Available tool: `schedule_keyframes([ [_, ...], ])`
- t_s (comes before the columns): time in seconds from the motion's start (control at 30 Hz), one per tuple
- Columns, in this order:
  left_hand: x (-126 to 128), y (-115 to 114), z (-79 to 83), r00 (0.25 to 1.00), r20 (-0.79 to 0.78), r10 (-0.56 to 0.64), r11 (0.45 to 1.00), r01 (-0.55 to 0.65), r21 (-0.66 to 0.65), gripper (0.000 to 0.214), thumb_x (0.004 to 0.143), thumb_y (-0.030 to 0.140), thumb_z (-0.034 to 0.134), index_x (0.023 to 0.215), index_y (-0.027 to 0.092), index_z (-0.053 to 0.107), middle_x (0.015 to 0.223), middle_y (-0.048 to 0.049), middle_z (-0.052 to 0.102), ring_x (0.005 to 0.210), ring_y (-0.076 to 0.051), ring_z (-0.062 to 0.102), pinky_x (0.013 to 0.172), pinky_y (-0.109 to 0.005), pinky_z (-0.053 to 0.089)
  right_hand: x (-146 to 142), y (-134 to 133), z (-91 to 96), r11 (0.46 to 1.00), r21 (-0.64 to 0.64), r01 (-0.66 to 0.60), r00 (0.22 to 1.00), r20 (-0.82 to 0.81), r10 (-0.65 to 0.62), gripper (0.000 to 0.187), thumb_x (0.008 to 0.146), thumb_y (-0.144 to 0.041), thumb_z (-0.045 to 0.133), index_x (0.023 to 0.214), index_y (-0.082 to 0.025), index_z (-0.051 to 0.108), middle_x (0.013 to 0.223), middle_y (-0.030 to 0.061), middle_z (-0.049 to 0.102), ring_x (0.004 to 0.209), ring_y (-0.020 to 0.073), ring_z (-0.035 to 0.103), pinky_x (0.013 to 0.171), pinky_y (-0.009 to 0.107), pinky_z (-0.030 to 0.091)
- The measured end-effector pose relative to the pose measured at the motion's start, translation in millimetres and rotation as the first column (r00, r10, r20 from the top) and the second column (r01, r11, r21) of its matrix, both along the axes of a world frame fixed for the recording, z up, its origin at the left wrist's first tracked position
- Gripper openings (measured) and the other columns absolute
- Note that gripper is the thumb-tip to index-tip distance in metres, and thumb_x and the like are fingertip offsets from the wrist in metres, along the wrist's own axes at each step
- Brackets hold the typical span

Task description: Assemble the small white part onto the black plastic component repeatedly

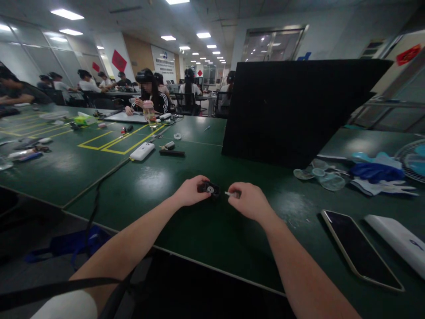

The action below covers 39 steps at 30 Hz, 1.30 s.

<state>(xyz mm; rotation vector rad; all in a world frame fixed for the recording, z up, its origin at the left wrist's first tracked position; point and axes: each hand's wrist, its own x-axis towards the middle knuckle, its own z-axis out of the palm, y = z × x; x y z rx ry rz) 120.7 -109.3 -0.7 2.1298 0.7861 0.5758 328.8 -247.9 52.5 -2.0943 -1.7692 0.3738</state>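
Gripping black part (pixel 215 189) left, pale piece (pixel 227 193) right, hands (pixel 190 191) (pixel 249 200) sit apart; wall sign (pixel 163 62) unreadable.

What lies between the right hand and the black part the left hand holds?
In the head view, a pale piece juts from the right hand toward the black part; green tabletop shows between them.

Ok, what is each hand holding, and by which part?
Left hand: black object, by its left end. Right hand: pale piece, by its right end.
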Motion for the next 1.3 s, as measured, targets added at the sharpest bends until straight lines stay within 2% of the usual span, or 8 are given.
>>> schedule_keyframes([
  [0.1,0,-1,2.5,0.999,0.003,-0.043,0.999,0.043,-0.019,0.052,0.075,0.034,0.076,0.123,0.024,0.059,0.111,-0.0064,0.073,0.102,-0.024,0.071,0.092,-0.039,0.055,-1,5,-4.2,0.982,0.167,0.093,0.989,-0.127,-0.072,0.020,0.086,-0.038,0.060,0.093,-0.023,0.071,0.093,0.0043,0.068,0.078,0.0191,0.062,0.066,0.032,0.047],
  [0.2,0,-2,3.4,0.998,0.006,-0.068,0.998,0.068,-0.015,0.053,0.074,0.035,0.076,0.123,0.023,0.058,0.108,-0.0070,0.074,0.098,-0.023,0.072,0.088,-0.038,0.055,-4,8,-9.7,0.957,0.281,0.067,0.979,-0.202,-0.010,0.023,0.085,-0.041,0.063,0.092,-0.022,0.072,0.106,0.0069,0.068,0.081,0.0187,0.062,0.069,0.033,0.049],
  [0.43,1,-1,5.1,0.998,-0.048,-0.051,0.998,0.053,0.046,0.054,0.073,0.039,0.077,0.120,0.022,0.059,0.104,-0.0061,0.075,0.092,-0.023,0.072,0.083,-0.037,0.054,-11,12,-21.7,0.960,0.276,0.052,0.896,-0.438,0.077,0.025,0.089,-0.044,0.063,0.101,-0.024,0.072,0.095,0.0031,0.072,0.079,0.0173,0.065,0.070,0.033,0.052],
  [0.67,0,-3,10.1,0.995,-0.065,-0.069,0.997,0.072,0.029,0.056,0.072,0.043,0.078,0.120,0.021,0.059,0.105,-0.0062,0.074,0.089,-0.022,0.071,0.080,-0.036,0.054,-11,14,-27.8,0.981,0.191,-0.031,0.937,-0.336,0.095,0.023,0.090,-0.042,0.062,0.101,-0.024,0.072,0.093,0.0019,0.072,0.075,0.0166,0.064,0.067,0.032,0.051],
  [0.77,1,-3,7.7,0.997,-0.059,-0.053,0.998,0.055,0.035,0.055,0.072,0.043,0.078,0.119,0.021,0.059,0.104,-0.0072,0.074,0.087,-0.022,0.070,0.078,-0.036,0.054,-13,13,-25.4,0.973,0.230,-0.031,0.969,-0.230,0.085,0.026,0.088,-0.047,0.063,0.093,-0.023,0.072,0.093,0.0035,0.071,0.074,0.0170,0.063,0.064,0.031,0.048],
  [0.87,1,-2,6.9,0.997,-0.065,-0.048,0.998,0.050,0.026,0.054,0.073,0.043,0.077,0.119,0.021,0.059,0.104,-0.0075,0.074,0.087,-0.022,0.070,0.077,-0.036,0.054,-12,12,-21.9,0.958,0.284,0.028,0.989,-0.147,0.015,0.042,0.091,-0.059,0.055,0.079,-0.021,0.069,0.082,0.0045,0.068,0.067,0.0169,0.059,0.059,0.030,0.043],
  [1.0,-2,0,10.5,0.994,-0.102,-0.041,0.998,0.046,0.041,0.054,0.075,0.042,0.075,0.123,0.023,0.058,0.111,-0.0074,0.072,0.090,-0.022,0.070,0.076,-0.035,0.055,-6,11,-20.9,0.954,0.246,0.169,0.970,-0.215,-0.116,0.061,0.097,-0.067,0.033,0.074,-0.021,0.066,0.067,0.0037,0.064,0.060,0.0171,0.057,0.055,0.030,0.039],
  [1.3,-1,-4,14.8,0.992,-0.129,0.017,0.995,-0.003,0.104,0.050,0.075,0.039,0.072,0.121,0.024,0.059,0.110,-0.0056,0.069,0.094,-0.023,0.067,0.078,-0.035,0.054,-3,13,-24.3,0.959,0.147,0.243,0.950,-0.235,-0.205,0.071,0.093,-0.075,0.026,0.071,-0.021,0.065,0.066,0.0052,0.064,0.058,0.0180,0.057,0.053,0.030,0.038],
])
